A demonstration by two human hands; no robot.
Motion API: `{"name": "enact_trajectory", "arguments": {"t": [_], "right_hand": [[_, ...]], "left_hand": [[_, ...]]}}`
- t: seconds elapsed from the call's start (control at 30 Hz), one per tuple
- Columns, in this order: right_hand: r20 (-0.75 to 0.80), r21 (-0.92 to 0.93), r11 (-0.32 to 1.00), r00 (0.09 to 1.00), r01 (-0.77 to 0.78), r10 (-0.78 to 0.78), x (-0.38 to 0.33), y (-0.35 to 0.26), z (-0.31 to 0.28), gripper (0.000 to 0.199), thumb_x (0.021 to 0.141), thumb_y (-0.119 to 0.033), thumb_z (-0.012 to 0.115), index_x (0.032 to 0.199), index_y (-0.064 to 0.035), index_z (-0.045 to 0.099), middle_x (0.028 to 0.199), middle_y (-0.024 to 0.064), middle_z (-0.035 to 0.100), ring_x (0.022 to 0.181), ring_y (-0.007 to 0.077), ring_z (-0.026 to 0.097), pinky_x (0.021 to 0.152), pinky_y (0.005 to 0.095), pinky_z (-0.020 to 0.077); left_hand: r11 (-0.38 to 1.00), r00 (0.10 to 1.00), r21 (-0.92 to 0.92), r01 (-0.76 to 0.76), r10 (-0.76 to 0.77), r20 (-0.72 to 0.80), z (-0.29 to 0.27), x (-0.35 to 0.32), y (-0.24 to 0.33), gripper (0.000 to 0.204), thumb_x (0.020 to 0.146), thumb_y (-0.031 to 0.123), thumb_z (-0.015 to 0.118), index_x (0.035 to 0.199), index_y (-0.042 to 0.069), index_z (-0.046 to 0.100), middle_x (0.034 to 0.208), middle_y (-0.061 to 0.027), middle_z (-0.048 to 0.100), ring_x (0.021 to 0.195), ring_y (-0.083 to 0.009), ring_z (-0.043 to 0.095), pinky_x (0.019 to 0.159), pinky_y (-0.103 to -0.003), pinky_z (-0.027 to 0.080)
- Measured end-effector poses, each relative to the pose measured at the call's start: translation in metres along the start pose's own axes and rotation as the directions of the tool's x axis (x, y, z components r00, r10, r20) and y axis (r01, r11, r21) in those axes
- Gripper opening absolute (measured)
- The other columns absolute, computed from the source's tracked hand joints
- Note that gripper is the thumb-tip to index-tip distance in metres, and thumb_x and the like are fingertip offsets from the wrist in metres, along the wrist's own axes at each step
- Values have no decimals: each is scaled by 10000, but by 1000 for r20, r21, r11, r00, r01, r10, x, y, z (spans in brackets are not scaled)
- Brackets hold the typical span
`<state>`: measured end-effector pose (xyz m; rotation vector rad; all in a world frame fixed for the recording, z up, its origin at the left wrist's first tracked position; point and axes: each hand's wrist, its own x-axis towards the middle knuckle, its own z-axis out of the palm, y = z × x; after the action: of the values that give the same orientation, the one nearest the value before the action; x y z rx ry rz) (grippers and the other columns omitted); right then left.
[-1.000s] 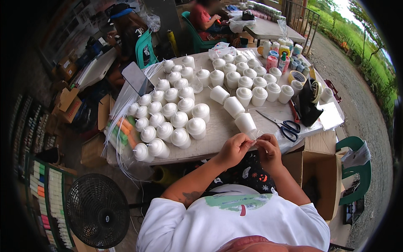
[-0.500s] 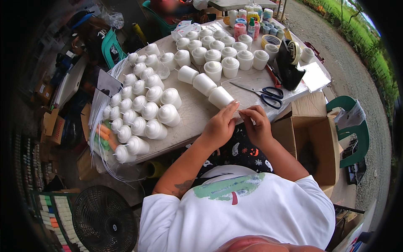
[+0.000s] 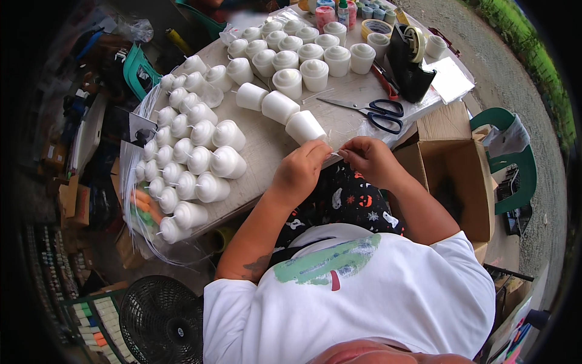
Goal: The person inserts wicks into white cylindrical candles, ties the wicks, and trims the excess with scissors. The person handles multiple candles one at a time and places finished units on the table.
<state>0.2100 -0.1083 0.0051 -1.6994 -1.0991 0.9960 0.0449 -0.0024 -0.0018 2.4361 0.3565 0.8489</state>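
At the table's near edge, my left hand (image 3: 298,168) is closed with its fingertips together at a thin white wick (image 3: 336,153). My right hand (image 3: 371,161) pinches the same wick from the other side. A white candle (image 3: 305,126) lies on its side just beyond my left fingertips; whether they touch it I cannot tell. Two more white candles, a middle one (image 3: 280,107) and a farther one (image 3: 250,96), lie in a row with it. Loose wick strands (image 3: 327,134) lie beside the nearest candle. Scissors (image 3: 370,112) with dark blue handles rest open beyond my right hand.
Many white candles (image 3: 197,159) with protruding wicks cover the table's left side; more white cup-shaped candles (image 3: 313,74) stand at the back. A black tape dispenser (image 3: 411,67) and red-handled pliers (image 3: 385,82) are at the right. An open cardboard box (image 3: 454,176) stands beside the table.
My left hand has drawn back from the nearest candle's end to the wick. My hands have come closer together at it. The whole view has shifted slightly.
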Motion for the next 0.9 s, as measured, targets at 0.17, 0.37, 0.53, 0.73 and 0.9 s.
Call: {"name": "enact_trajectory", "arguments": {"t": [0.17,0.37,0.53,0.73,0.9], "right_hand": [[370,365,900,924,-238,95,7,2,-8,179,926,-185,616,973,-14,644,782,4,610,656,88,561,612,241,463],[502,760,537,855,-366,-128,0,14,10,152,944,-155,584,993,-20,635,841,9,609,695,97,564,639,234,464],[484,748,572,866,-336,-124,-6,20,25,123,936,-136,597,996,-36,634,846,10,607,709,90,563,642,229,472],[362,646,729,932,-226,-33,-2,30,28,151,929,-188,622,959,-40,626,813,3,601,715,79,569,631,225,476],[317,624,763,947,-167,-52,-3,24,28,166,939,-195,610,966,-32,623,819,-4,603,729,75,570,682,225,482]], "left_hand": [[983,1000,-184,-12,15,19,-10,-4,-6,214,826,-78,575,1018,-5,636,964,-153,646,900,-295,642,817,-353,521],[837,991,-530,133,-101,89,-14,-16,-1,219,928,-31,500,1113,11,609,1098,-128,625,1006,-224,606,886,-309,479],[870,989,-486,85,-132,-63,9,-31,0,197,959,10,480,1118,13,595,1091,-117,610,996,-214,589,881,-301,471],[936,976,-344,79,-143,-164,17,-33,-1,118,939,23,526,1028,16,602,945,-116,605,849,-234,593,762,-321,486],[944,961,-309,115,-184,-206,20,-33,1,88,920,22,553,996,20,597,904,-119,603,816,-251,598,728,-330,488]]}}
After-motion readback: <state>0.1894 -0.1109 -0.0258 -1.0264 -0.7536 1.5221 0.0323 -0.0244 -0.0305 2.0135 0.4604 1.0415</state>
